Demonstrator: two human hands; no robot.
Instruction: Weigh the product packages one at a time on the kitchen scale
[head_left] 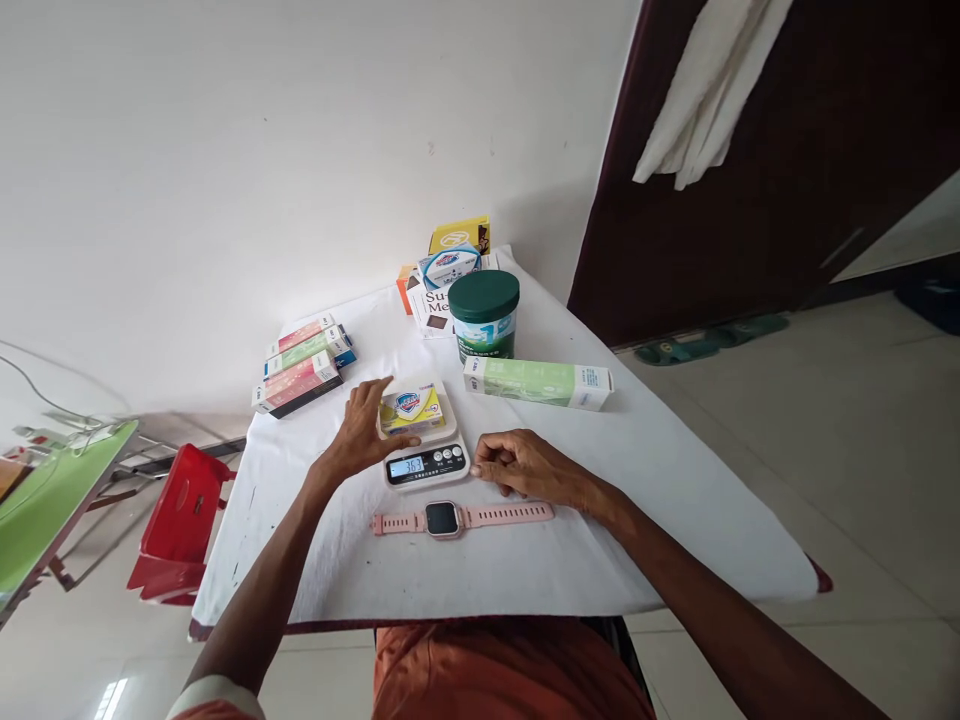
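A yellow and white soap box [415, 404] lies on the platform of a small white kitchen scale [393, 478], whose lit display shows digits that look like 363. My left hand [360, 432] is open at the left side of the soap box, thumb near its lower edge and fingers near its upper left corner. Whether the fingertips touch the box I cannot tell. Beside the scale's right corner, my right hand [529, 467] rests on the cloth with its fingers curled in and nothing visible in them. A pink-strapped smartwatch [442, 519] lies flat in front of the scale.
A green-lidded tub [484, 315] stands behind a long green and white box [537, 384]. Several cartons [450, 265] are stacked near the wall. Long pink and green boxes [300, 368] lie at the left of the white-clothed table [600, 540]. A red chair [178, 520] stands beyond the left edge.
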